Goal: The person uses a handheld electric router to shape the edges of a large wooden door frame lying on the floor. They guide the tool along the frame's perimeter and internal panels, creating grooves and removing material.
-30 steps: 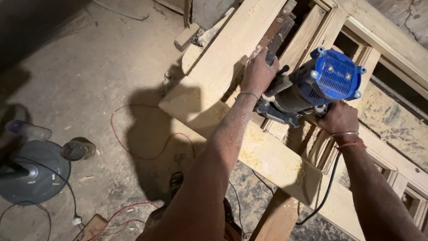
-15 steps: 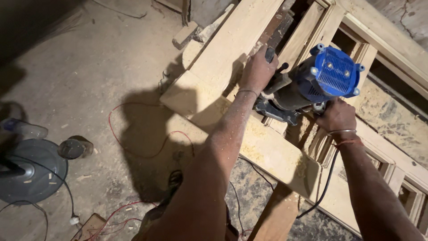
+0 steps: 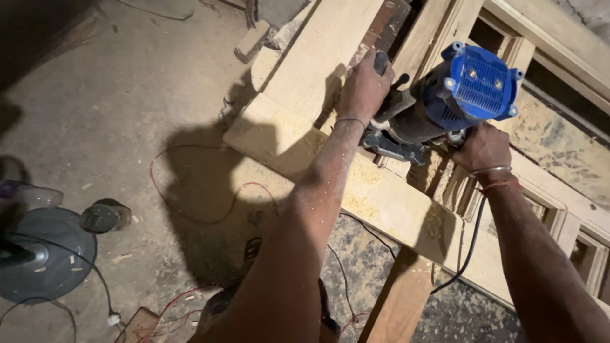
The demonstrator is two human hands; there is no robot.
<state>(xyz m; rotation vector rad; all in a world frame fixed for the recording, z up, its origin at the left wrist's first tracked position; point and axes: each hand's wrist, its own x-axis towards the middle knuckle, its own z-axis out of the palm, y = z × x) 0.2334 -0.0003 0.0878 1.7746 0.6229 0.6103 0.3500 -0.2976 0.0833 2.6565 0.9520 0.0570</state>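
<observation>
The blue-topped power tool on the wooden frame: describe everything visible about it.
The power tool is a hand-held router with a dark body, a bright blue vented cap held by screws and a dark metal base. It is tilted, cap toward the camera, base resting on the pale wooden frame amid sawdust. The left hand grips a black side handle; the right hand holds the opposite side. A black cord hangs below it.

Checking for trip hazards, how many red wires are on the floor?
2: one red wire loops across the floor left of the forearm, another red wire lies at the bottom edge. Others may be hidden.
</observation>
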